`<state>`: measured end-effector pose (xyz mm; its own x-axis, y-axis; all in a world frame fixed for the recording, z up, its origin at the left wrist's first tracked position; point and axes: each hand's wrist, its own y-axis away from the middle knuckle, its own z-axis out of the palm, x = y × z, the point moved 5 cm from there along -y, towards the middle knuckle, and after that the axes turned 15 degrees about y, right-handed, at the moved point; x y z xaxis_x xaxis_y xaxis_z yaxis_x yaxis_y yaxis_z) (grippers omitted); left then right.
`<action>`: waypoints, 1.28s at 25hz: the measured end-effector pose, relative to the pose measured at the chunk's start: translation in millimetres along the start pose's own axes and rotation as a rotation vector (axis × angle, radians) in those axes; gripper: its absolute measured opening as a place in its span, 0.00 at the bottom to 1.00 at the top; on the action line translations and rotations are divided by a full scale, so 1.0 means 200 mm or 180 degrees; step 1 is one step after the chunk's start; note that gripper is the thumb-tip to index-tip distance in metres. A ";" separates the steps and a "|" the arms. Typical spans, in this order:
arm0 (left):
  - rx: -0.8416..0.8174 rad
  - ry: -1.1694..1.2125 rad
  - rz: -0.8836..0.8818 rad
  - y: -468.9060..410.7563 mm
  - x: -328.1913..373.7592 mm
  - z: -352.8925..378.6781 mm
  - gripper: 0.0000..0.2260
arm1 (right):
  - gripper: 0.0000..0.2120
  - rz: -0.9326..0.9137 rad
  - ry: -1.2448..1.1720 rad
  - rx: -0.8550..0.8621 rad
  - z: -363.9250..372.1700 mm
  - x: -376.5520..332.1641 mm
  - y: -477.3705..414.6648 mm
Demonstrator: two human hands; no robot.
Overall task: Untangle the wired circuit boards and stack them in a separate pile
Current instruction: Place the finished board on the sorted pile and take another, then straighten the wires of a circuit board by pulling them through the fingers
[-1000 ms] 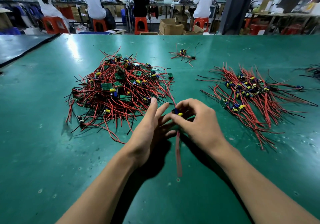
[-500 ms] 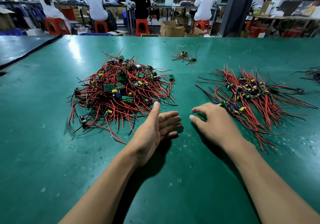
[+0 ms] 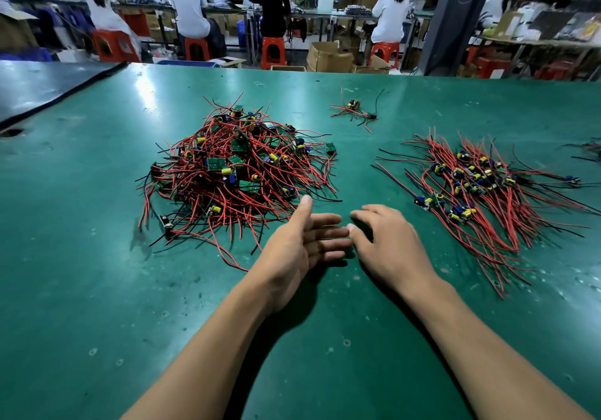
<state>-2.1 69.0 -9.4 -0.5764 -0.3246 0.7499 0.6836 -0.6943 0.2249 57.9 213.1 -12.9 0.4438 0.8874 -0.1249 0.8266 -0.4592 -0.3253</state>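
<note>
A tangled heap of small green circuit boards with red and black wires (image 3: 234,172) lies on the green table (image 3: 97,289), left of centre. A second, flatter pile of boards with their wires laid roughly parallel (image 3: 478,188) lies to the right. My left hand (image 3: 299,250) hovers just in front of the tangled heap, palm turned inward, fingers straight, holding nothing. My right hand (image 3: 387,244) is palm down beside it between the two piles, fingers relaxed and empty, its fingertips almost meeting those of the left.
One loose wired board (image 3: 354,110) lies alone further back. More wires (image 3: 590,151) poke in at the right edge. A dark mat (image 3: 39,91) covers the far left. Beyond the table's far edge, several people sit on red stools at benches.
One second ago both hands held a wired board between them. My right hand carried it to the right pile, let it go, and has come back to the middle, empty.
</note>
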 end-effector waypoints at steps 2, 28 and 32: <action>0.0151 0.0126 0.0170 -0.01 0.01 -0.01 0.18 | 0.14 -0.0159 -0.0084 0.0057 0.01 -0.04 -0.03; 0.0788 -0.0170 0.1236 -0.01 0.13 -0.12 0.07 | 0.23 -0.0605 -0.0014 -0.0555 0.14 -0.30 -0.17; 0.0884 -0.0244 0.1341 -0.01 0.13 -0.14 0.08 | 0.22 -0.0709 -0.0231 -0.0399 0.02 -0.35 0.14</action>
<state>-30.1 43.9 -8.4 -0.1977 -0.4842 0.8523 0.9488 -0.3130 0.0423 48.2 137.3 -17.6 0.2238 0.9657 -0.1317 0.9395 -0.2497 -0.2344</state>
